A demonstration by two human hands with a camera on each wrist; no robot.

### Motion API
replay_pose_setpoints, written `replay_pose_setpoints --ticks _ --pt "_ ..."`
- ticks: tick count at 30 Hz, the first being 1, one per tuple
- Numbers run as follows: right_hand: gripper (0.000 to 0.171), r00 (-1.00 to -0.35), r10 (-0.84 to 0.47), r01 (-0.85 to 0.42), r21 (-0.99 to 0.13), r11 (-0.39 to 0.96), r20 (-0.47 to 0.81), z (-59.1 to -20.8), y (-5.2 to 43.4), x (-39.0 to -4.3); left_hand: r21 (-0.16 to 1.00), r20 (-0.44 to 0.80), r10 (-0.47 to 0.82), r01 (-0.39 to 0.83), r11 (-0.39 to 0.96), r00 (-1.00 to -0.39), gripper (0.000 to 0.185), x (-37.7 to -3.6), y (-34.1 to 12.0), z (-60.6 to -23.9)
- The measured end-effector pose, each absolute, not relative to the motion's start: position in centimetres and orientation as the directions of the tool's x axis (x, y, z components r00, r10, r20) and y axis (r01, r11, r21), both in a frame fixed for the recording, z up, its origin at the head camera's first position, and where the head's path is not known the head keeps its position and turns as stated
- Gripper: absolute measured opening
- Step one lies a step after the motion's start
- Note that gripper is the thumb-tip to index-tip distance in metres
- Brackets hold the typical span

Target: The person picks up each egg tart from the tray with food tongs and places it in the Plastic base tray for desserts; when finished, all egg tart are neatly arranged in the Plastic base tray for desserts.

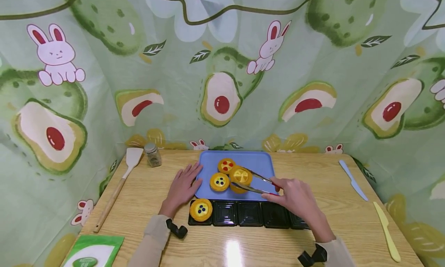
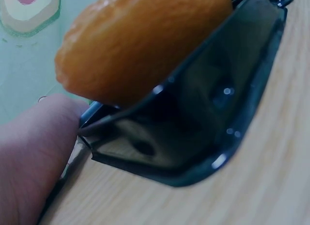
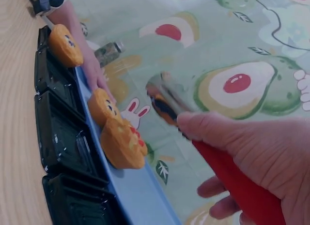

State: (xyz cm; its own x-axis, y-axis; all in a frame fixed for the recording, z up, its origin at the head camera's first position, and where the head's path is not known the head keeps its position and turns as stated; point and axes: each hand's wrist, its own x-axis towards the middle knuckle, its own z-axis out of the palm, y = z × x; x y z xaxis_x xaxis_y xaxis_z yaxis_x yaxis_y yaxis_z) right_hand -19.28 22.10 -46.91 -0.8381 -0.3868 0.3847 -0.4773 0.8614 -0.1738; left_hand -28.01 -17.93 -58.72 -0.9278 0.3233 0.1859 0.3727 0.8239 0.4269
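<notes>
The right hand (image 1: 295, 197) squeezes the tongs (image 1: 255, 183) so their tips clamp a yellow tart (image 1: 241, 176), apparently just lifted above the blue tray (image 1: 257, 160), while the left hand (image 1: 182, 186) lies flat-fingered against the tray's edge, steadying it on the bench (image 1: 313, 236).

Wooden table (image 1: 146, 205), light grain, glare spot near its front edge. Green cloth backdrop (image 1: 174, 97) hangs behind and along both sides, printed with avocados, white rabbits, leaves, pale flowers. Folds visible at the corners.
</notes>
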Motion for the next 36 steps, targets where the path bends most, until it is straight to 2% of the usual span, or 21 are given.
replay_pose_setpoints --ticks 8,16,24,27,31,36 --pt "0.037 -0.766 -0.467 -0.585 -0.178 0.791 0.442 -47.7 22.1 -19.2 0.437 0.192 0.323 0.375 0.817 -0.927 0.06 -28.0 -17.9 -58.6" --pt "0.039 -0.766 -0.544 -0.633 -0.25 0.733 0.342 -48.3 21.2 -19.1 0.434 0.198 0.322 0.378 0.818 -0.926 0.06 -27.8 -17.9 -58.6" --pt "0.045 -0.794 -0.556 -0.608 -0.295 0.737 0.246 -48.7 20.4 -18.8 0.435 0.218 0.329 0.393 0.81 -0.919 0.059 -27.8 -17.9 -58.5" --pt "0.041 -0.788 -0.573 -0.616 -0.303 0.727 0.225 -48.7 20.1 -18.7 0.432 0.223 0.33 0.397 0.81 -0.917 0.058 -27.7 -17.9 -58.5" --pt "0.046 -0.774 -0.596 -0.632 -0.311 0.71 0.215 -48.9 19.7 -18.6 0.425 0.216 0.331 0.394 0.815 -0.918 0.059 -27.8 -17.9 -58.5" --pt "0.048 -0.765 -0.619 -0.633 -0.384 0.673 0.177 -49.3 19.3 -18.4 0.425 0.202 0.332 0.387 0.818 -0.922 0.059 -27.9 -17.9 -58.6"
